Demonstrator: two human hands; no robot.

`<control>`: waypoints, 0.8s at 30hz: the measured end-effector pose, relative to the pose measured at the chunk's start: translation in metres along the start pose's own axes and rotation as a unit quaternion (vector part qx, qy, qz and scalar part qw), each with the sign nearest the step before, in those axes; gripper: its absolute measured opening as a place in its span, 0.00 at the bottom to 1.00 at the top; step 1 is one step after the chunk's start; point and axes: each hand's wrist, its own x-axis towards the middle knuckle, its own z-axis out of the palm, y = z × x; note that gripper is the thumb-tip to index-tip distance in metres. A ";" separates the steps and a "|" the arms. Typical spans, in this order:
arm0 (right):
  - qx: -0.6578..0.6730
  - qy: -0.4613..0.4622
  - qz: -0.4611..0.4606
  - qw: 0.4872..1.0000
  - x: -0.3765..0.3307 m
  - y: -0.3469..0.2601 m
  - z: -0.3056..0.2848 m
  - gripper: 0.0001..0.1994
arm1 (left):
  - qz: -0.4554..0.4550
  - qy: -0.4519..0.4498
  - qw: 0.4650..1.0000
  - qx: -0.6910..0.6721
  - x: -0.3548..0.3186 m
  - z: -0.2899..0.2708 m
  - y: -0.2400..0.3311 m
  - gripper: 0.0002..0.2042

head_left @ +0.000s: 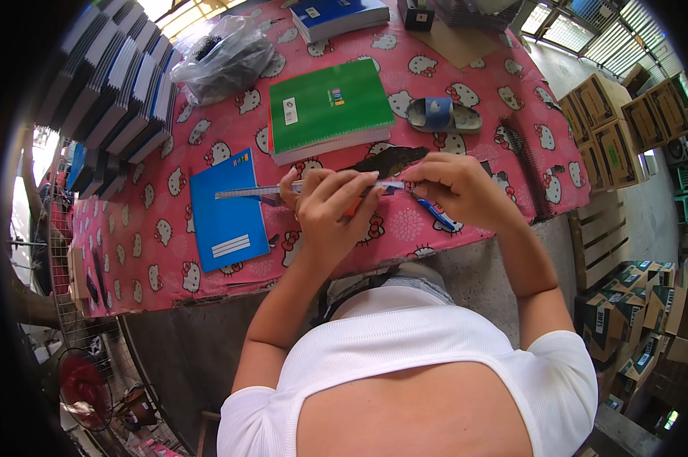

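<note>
My left hand (330, 202) is closed around a thin notebook (241, 193), held up on edge so that mostly its narrow pale side shows. A bit of orange cover peeks out below the fingers. At the notebook's right end, my right hand (454, 186) pinches with its fingertips; what lies between them is too small to make out. A slim blue pen-like tool (435, 213) rests on the table under that hand. Left of the hands lies a blue notebook (226, 209). Beyond them sits a stack of green spiral notebooks (330, 107).
A blue-grey slide sandal (443, 114) and dark wire coils (528, 167) lie to the right on the pink patterned tablecloth (157, 263). Tall notebook stacks (115, 80) stand far left, beside a plastic bag (226, 61). Blue books (340, 17) sit at the back. Cardboard boxes (614, 152) fill the right.
</note>
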 end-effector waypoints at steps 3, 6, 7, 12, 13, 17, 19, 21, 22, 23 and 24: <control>-0.031 0.110 0.006 0.993 -0.002 -0.001 0.012 0.14 | -0.026 -0.010 0.999 0.032 0.005 0.008 -0.007 0.10; -0.042 0.165 -0.027 0.985 -0.005 0.005 0.021 0.17 | -0.041 -0.003 0.999 0.004 0.005 0.012 -0.012 0.10; -0.041 0.165 -0.027 0.985 -0.004 0.008 0.018 0.17 | -0.045 -0.001 0.999 0.007 0.006 0.013 -0.012 0.10; 0.192 0.016 0.207 0.959 0.006 0.002 0.003 0.17 | -0.048 -0.003 0.999 0.017 0.006 0.011 -0.012 0.10; 0.191 0.016 0.207 0.959 0.007 -0.001 0.007 0.17 | -0.046 -0.007 0.999 0.026 0.006 0.011 -0.013 0.10; -0.133 0.109 -0.034 0.984 0.004 0.002 0.015 0.14 | -0.023 -0.009 0.999 0.024 0.002 0.011 -0.020 0.10; -0.139 0.068 -0.038 0.987 0.006 0.000 0.015 0.14 | -0.021 -0.008 0.999 0.024 0.004 0.011 -0.021 0.11; -0.114 0.120 0.005 0.986 0.011 -0.009 0.016 0.13 | -0.016 -0.006 1.000 0.023 0.006 0.010 -0.019 0.11; -0.115 0.120 0.005 0.986 0.011 -0.007 0.015 0.13 | -0.028 -0.005 0.999 0.027 0.008 0.010 -0.016 0.11; -0.137 0.088 -0.008 0.987 0.010 -0.002 0.014 0.13 | -0.039 -0.005 0.999 0.031 0.009 0.010 -0.014 0.12; -0.157 0.056 -0.021 0.986 0.011 -0.002 0.013 0.13 | -0.039 -0.005 0.999 0.032 0.010 0.010 -0.014 0.12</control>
